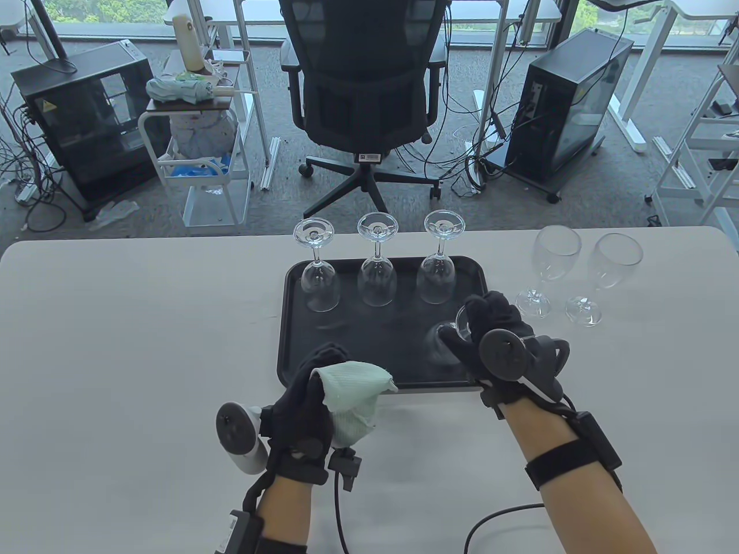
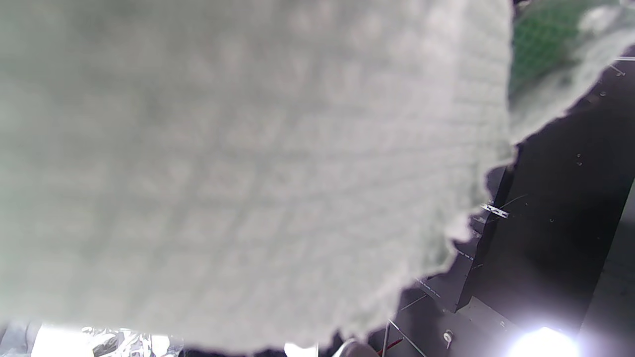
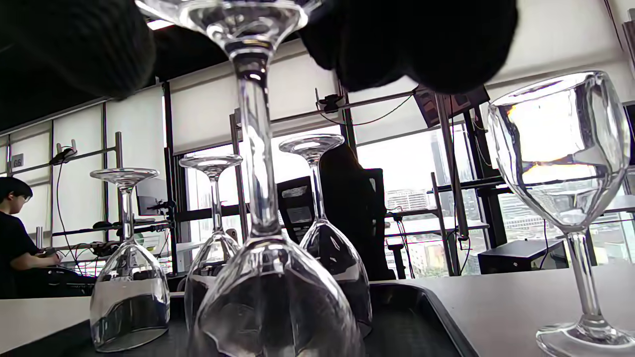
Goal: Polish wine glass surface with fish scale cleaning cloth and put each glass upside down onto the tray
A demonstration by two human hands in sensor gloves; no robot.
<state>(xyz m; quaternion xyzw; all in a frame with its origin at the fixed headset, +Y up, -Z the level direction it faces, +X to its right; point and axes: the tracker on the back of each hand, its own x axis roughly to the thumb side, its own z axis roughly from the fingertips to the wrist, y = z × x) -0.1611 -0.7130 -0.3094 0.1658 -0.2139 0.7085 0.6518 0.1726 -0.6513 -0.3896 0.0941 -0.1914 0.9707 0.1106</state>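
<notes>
A black tray lies mid-table. Three wine glasses stand upside down along its back row. My right hand grips the foot of a fourth upside-down wine glass over the tray's front right. In the right wrist view this glass fills the middle, with my gloved fingers curled at its foot. Whether its rim touches the tray is hidden. My left hand holds the pale green cloth at the tray's front edge. The cloth covers most of the left wrist view.
Two upright wine glasses stand on the table right of the tray; one shows close by in the right wrist view. Beyond the far table edge are an office chair, a cart and computer towers.
</notes>
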